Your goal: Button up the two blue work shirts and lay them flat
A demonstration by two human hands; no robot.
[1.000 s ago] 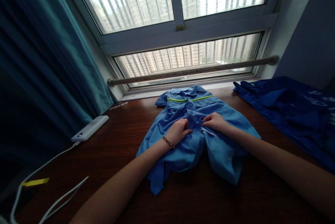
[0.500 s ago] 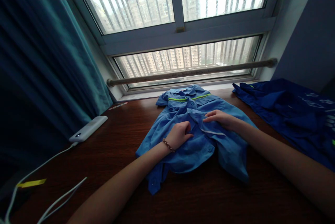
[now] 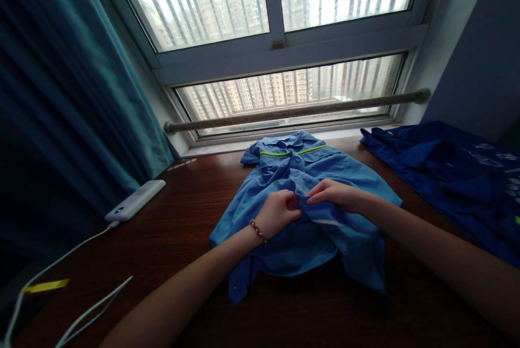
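A light blue work shirt [image 3: 325,169] with yellow-green stripes across the chest lies front up, its collar towards the window. Buttons show down the upper front. My left hand [image 3: 279,211], with a beaded bracelet on the wrist, pinches the shirt's front edge near the middle. Close beside it, my right hand [image 3: 330,195] grips the other front edge between thumb and fingers. The two hands almost meet at the placket, and whatever small part lies between the fingertips is hidden. Below them the lower front hangs partly folded, a white strip showing on its inside.
The shirt rests on a dark brown wooden table [image 3: 179,261]. A darker blue garment [image 3: 439,174] lies at the right. At the left are a white power bank [image 3: 136,200] with a cable, a yellow strip [image 3: 46,285] and a teal curtain [image 3: 89,77]. A rail [image 3: 292,114] crosses the window behind.
My right hand has moved left and slightly down with the shirt's front edge, bringing it up to my left hand. The left hand has barely moved.
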